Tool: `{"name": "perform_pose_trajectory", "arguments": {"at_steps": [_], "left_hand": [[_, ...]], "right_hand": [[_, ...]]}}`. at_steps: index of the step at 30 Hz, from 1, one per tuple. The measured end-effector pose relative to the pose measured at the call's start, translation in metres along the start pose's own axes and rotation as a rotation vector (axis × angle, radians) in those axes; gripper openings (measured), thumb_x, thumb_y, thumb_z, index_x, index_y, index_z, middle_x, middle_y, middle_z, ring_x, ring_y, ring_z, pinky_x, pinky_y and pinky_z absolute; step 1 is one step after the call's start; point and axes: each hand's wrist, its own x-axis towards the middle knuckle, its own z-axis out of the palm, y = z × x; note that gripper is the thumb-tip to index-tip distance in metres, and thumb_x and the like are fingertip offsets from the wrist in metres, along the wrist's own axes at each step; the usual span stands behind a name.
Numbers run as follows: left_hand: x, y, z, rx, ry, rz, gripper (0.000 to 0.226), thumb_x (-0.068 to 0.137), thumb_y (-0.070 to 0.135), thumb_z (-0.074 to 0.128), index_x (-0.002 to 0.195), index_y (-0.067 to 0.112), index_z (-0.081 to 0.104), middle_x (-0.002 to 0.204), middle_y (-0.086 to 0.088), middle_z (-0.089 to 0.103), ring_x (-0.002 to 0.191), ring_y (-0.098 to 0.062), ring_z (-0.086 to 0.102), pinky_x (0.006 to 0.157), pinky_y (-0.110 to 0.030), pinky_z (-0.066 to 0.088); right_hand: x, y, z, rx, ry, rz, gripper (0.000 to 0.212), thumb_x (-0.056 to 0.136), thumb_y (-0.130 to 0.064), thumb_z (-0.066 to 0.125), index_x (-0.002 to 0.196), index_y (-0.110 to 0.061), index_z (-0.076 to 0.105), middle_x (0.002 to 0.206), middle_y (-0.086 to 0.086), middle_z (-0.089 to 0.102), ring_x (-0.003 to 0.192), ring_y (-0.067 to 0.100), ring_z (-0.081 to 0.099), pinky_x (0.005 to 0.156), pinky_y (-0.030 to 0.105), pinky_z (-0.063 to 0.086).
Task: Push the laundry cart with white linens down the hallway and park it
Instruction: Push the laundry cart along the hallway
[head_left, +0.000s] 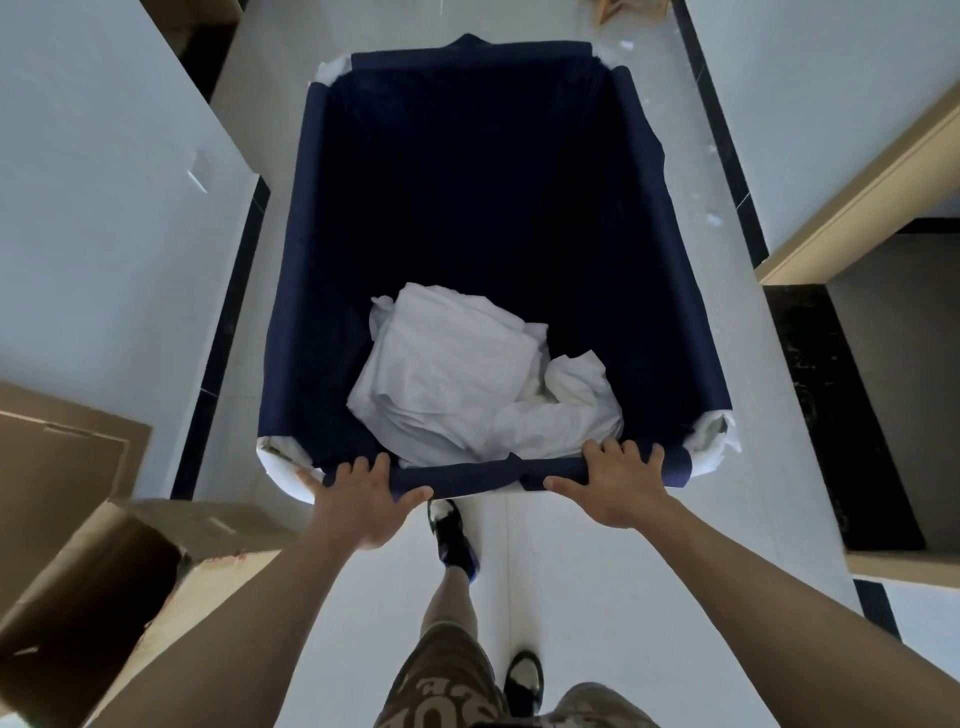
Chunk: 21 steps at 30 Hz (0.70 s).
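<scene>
The laundry cart (306, 291) is a deep bin lined with dark blue cloth, standing straight ahead of me in a narrow hallway. A crumpled heap of white linens (467, 379) lies in its near half; the far half shows only dark lining. My left hand (363, 499) grips the near rim toward its left corner. My right hand (618, 483) grips the same rim toward the right corner. Both hands wrap the blue-covered top bar, fingers over the inside edge.
White walls close in on both sides. Open cardboard boxes (104, 545) stand at my near left. A beige-framed doorway with a dark threshold (831, 405) opens on the right. Scraps of white debris (714, 218) dot the pale tile floor beside the cart.
</scene>
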Motion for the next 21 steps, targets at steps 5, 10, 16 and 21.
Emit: {"name": "perform_pose_trajectory", "arguments": {"at_steps": [5,10,16,21], "left_hand": [[0.067,-0.006,-0.06,0.002,-0.011,0.019,0.098,0.082,0.089,0.008,0.151,0.022,0.028,0.149,-0.004,0.041,0.139,-0.03,0.034,0.113,-0.073,0.011],[0.132,-0.01,-0.117,-0.001,-0.026,0.016,0.098,0.082,0.089,0.01,0.152,0.023,0.027,0.15,-0.004,0.04,0.14,-0.031,0.032,0.113,-0.075,0.006],[0.198,-0.01,-0.177,0.022,-0.035,0.017,0.097,0.085,0.087,0.011,0.155,0.021,0.022,0.153,-0.006,0.036,0.141,-0.031,0.031,0.113,-0.073,0.005],[0.253,-0.009,-0.221,0.022,-0.022,0.017,0.095,0.085,0.087,0.013,0.153,0.021,0.025,0.151,-0.006,0.037,0.14,-0.032,0.032,0.114,-0.069,0.008]], "right_hand": [[0.067,-0.016,-0.06,0.006,-0.05,0.023,0.095,0.082,-0.09,0.024,0.145,-0.021,0.038,0.154,0.005,0.038,0.143,0.032,0.028,0.118,0.064,0.007],[0.127,-0.031,-0.113,0.016,-0.054,0.039,0.093,0.083,-0.089,0.025,0.144,-0.021,0.039,0.153,0.005,0.039,0.141,0.032,0.03,0.119,0.063,0.007],[0.194,-0.043,-0.166,0.02,-0.045,0.043,0.092,0.082,-0.09,0.024,0.142,-0.022,0.04,0.15,0.006,0.04,0.14,0.033,0.031,0.119,0.063,0.007],[0.249,-0.048,-0.21,0.032,-0.046,0.032,0.094,0.081,-0.091,0.024,0.144,-0.022,0.038,0.152,0.006,0.039,0.141,0.034,0.03,0.118,0.064,0.007]]}}
